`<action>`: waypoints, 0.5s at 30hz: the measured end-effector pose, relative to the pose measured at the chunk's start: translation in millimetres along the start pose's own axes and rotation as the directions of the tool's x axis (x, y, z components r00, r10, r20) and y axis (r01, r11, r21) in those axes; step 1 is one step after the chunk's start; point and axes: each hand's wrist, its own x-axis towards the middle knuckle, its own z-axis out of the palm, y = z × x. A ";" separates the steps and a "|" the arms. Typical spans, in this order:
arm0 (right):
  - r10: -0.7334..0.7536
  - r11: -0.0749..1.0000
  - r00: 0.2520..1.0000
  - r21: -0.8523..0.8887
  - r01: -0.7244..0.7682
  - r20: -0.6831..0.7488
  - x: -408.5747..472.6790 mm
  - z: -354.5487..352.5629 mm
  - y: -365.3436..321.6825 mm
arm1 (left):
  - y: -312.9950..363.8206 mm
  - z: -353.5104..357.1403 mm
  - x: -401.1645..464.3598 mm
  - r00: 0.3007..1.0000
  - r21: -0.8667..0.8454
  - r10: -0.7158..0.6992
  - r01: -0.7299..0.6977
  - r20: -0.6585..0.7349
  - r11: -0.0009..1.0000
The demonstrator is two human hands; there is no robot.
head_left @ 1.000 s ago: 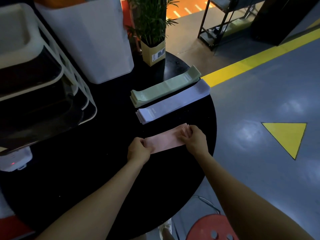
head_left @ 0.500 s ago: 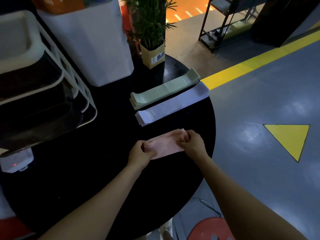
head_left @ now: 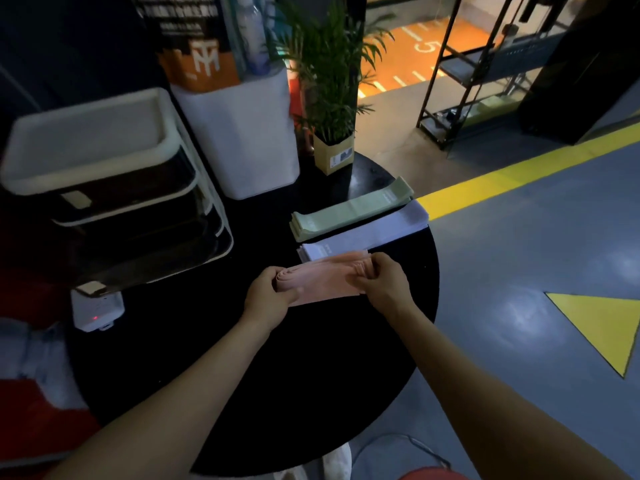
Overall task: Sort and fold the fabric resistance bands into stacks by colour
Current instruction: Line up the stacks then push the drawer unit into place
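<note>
- Round black table [head_left: 311,393], centre of frame; both bare forearms reach in from the bottom edge.
- Left hand [head_left: 268,294] grips the rolled-over left end of the pink fabric resistance bands [head_left: 323,282], fingers curled round it.
- Right hand [head_left: 382,282] pinches the bunched right end of the same pink bands, fingers curled.
- Pink bands sit at frame centre, held between the two hands; lifted or resting on the table, cannot tell. Their upper edge overlaps the near end of the lavender stack.
- Stack of folded lavender fabric bands [head_left: 377,230] lies flat just above the pink ones, running diagonally toward the table's right edge.
- Stack of folded pale green fabric bands [head_left: 349,211] lies just beside the lavender stack, on its far side, parallel.
- Potted green plant in a tan box [head_left: 334,155], upper centre.
- White tiered tray rack [head_left: 104,188], left.
- White bin [head_left: 242,133], upper centre-left.
- Small white device with red light [head_left: 97,311], lower left of the rack.
</note>
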 end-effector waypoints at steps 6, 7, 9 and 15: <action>-0.149 0.989 0.988 0.025 0.148 0.036 -0.8 2.3 -81.2 | 40.5 -66.1 -21.9 0.982 0.002 0.127 -0.128 -0.142 0.992; -0.168 0.986 0.985 0.028 0.167 0.047 -0.4 4.0 -94.3 | 46.3 -77.8 -24.9 0.975 0.008 0.147 -0.147 -0.169 0.989; -0.197 0.980 0.978 0.060 0.192 0.076 0.2 9.0 -119.3 | 54.7 -101.7 -29.5 0.959 0.019 0.178 -0.178 -0.219 0.984; -0.284 0.956 0.956 0.100 0.276 0.075 -1.9 55.1 -182.6 | 53.8 -174.4 -28.2 0.912 0.059 0.208 -0.200 -0.353 0.978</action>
